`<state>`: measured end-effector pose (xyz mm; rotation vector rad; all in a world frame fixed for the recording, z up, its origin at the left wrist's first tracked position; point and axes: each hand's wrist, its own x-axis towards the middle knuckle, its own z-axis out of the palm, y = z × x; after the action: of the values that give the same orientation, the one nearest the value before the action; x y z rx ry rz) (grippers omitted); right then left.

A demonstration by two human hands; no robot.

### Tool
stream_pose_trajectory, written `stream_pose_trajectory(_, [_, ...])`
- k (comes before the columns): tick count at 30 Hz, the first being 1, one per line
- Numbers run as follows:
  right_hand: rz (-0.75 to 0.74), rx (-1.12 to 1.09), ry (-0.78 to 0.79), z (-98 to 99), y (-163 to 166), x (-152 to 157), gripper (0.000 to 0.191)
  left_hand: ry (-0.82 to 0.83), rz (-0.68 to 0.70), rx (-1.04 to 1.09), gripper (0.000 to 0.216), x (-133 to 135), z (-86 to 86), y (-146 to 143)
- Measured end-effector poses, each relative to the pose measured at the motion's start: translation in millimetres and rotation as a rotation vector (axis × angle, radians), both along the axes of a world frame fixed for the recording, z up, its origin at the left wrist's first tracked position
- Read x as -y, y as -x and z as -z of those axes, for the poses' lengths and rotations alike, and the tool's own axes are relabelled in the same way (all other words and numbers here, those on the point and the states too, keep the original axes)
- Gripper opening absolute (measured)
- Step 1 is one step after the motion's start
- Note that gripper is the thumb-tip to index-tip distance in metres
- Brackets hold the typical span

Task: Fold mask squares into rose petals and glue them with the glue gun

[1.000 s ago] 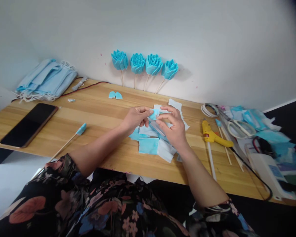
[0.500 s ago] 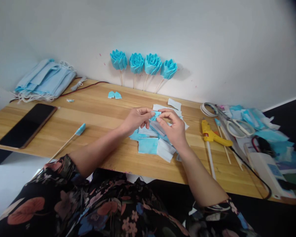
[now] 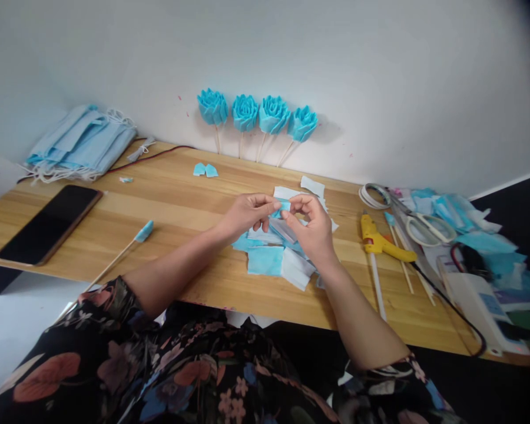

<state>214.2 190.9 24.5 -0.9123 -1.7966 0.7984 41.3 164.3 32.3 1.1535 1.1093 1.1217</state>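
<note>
My left hand [image 3: 246,214] and my right hand [image 3: 312,228] meet over the middle of the wooden table [image 3: 176,200]. Both pinch one small blue fabric piece [image 3: 283,205] between thumb and fingertips. My right hand also has a pale strip tucked under its fingers. Beneath the hands lies a pile of cut blue and white fabric squares [image 3: 271,258].
Several blue fabric roses on sticks [image 3: 257,113] lean on the wall. A stack of face masks [image 3: 83,144] and a black phone [image 3: 49,223] lie left. A stick with a blue tip [image 3: 122,253] lies near. A yellow glue gun [image 3: 383,242], scissors [image 3: 426,228] and scraps lie right.
My right hand's fingers have curled in closer to my left hand, folding the small blue piece tighter. Both arms stay in place.
</note>
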Motion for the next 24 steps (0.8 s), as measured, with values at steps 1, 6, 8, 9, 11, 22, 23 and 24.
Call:
stream_pose_trajectory(1, [-0.011, -0.013, 0.016, 0.9, -0.2, -0.4, 0.02, -0.003, 0.005, -0.003, 0.03, 0.5, -1.1, -0.1])
stream_pose_trajectory(6, [-0.036, -0.052, 0.083, 3.0, -1.4, -0.9, 0.026, -0.02, 0.037, 0.001, 0.018, 2.5, -6.5, -1.2])
stream_pose_trajectory(8, [-0.045, -0.062, 0.102, 2.1, -2.0, -0.1, 0.025, -0.02, 0.035, 0.005, 0.013, 2.4, -6.9, -1.8])
stream_pose_trajectory(9, [-0.05, -0.069, 0.108, 1.4, -2.4, 0.3, 0.024, -0.02, 0.029, 0.008, 0.012, 2.1, -6.6, -1.9])
stream_pose_trajectory(11, [-0.058, -0.093, 0.113, 0.0, -3.4, 0.8, 0.024, -0.018, 0.015, 0.016, 0.012, 1.1, -5.4, -1.9])
stream_pose_trajectory(22, [-0.138, -0.073, 0.202, -5.7, -3.3, -0.2, 0.023, 0.002, -0.054, 0.047, 0.017, 0.7, -5.3, 0.6])
stream_pose_trajectory(23, [-0.144, -0.053, 0.204, -5.9, -2.9, 0.0, 0.021, -0.003, -0.052, 0.047, 0.018, 0.6, -5.1, 0.2])
stream_pose_trajectory(24, [-0.14, -0.031, 0.205, -5.9, -2.8, 0.2, 0.018, -0.008, -0.05, 0.045, 0.019, 0.4, -4.9, -0.3])
